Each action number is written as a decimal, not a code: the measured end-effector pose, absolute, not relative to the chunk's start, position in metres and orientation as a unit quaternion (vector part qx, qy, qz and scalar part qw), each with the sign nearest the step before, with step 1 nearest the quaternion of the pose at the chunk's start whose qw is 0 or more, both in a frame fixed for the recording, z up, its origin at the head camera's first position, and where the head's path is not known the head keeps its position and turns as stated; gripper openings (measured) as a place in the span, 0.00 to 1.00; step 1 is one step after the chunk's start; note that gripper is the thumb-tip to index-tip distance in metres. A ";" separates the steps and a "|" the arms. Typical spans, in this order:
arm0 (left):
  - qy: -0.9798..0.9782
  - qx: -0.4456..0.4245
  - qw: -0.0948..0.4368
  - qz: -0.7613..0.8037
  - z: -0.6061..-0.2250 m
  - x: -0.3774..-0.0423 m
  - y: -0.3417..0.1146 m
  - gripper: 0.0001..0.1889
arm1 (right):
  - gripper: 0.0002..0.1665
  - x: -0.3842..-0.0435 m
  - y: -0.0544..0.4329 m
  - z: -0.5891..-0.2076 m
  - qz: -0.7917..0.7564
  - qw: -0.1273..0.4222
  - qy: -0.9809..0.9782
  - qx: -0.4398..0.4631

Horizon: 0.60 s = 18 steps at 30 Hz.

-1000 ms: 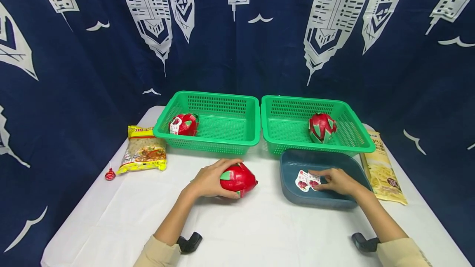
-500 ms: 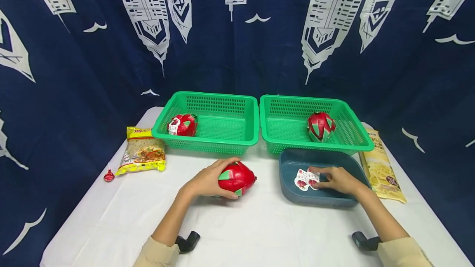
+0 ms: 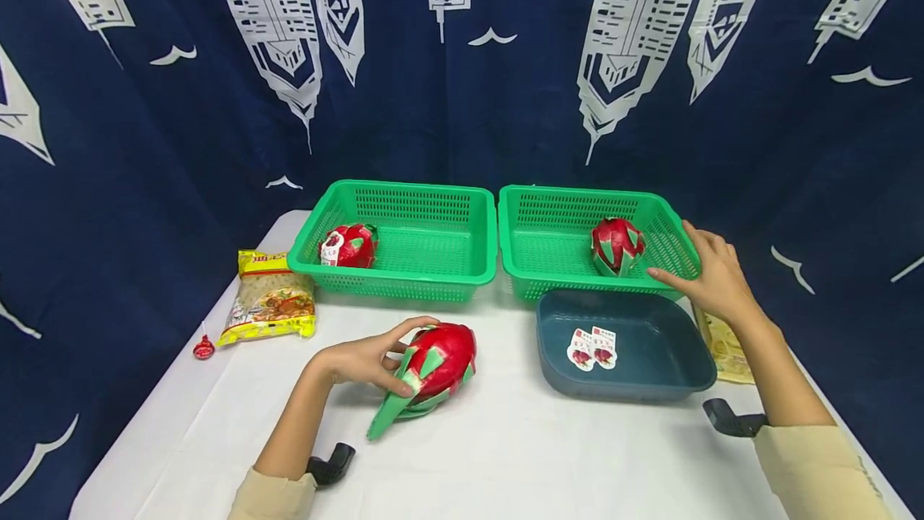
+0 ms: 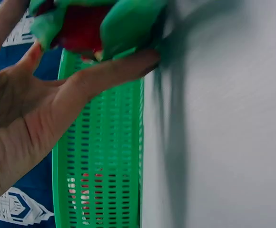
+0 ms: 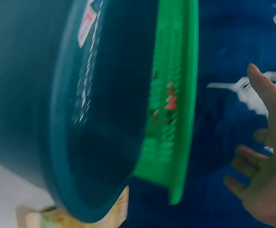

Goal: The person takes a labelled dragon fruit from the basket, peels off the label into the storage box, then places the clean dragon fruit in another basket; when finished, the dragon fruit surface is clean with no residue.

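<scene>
My left hand (image 3: 361, 359) grips a red dragon fruit (image 3: 443, 355) with green scales, fingers and thumb around its stem end. A long green stem points down-left toward the front of the table. In the left wrist view the fruit's red and green underside (image 4: 83, 28) shows at the top, blurred. My right hand (image 3: 715, 275) hovers at the right end of the right green basket (image 3: 585, 283), fingers spread and holding nothing. That basket contains another dragon fruit (image 3: 617, 245). Two dragon fruit stickers (image 3: 604, 347) lie in the dark blue bin (image 3: 650, 387) before it.
In the left green basket (image 3: 397, 287) sits a dragon fruit (image 3: 354, 245) bearing a sticker. A yellow noodle bag (image 3: 270, 299) and a small red-wrapped lollipop (image 3: 204, 347) lie at the left. Another yellow bag (image 3: 729, 355) is partly hidden behind my right arm.
My right hand has left the stickers and risen up-right to the basket's end. My left hand has shifted left and turned the dragon fruit, bringing its green stem into view.
</scene>
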<state>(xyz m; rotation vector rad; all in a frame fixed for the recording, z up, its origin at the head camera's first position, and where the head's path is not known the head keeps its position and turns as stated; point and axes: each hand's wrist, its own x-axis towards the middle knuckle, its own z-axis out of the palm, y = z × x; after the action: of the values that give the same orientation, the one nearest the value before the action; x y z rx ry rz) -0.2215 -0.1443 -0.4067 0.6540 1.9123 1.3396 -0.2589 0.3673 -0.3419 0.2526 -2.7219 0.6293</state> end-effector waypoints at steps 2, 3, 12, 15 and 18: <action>0.733 0.235 0.341 0.540 -0.407 -0.220 -0.140 0.48 | 0.61 -0.266 0.380 -0.347 0.211 0.120 -0.968 0.062; 0.735 0.232 0.330 0.545 -0.407 -0.219 -0.138 0.48 | 0.62 -0.269 0.386 -0.351 0.206 0.101 -0.972 0.056; 0.755 0.217 0.277 0.553 -0.395 -0.217 -0.124 0.47 | 0.64 -0.279 0.406 -0.381 0.216 0.013 -0.976 0.031; 0.755 0.236 0.257 0.556 -0.366 -0.221 -0.111 0.47 | 0.64 -0.278 0.402 -0.381 0.223 0.000 -0.975 0.027; 0.738 0.249 0.222 0.587 -0.328 -0.231 -0.086 0.47 | 0.64 -0.277 0.397 -0.380 0.225 -0.004 -0.974 0.022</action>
<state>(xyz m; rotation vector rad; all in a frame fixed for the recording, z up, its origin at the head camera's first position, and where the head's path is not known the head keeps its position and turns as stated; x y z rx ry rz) -0.2315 -0.0865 -0.3276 0.6868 2.0384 1.6205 -0.2768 0.3971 -0.3805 0.0679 -3.0682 0.7078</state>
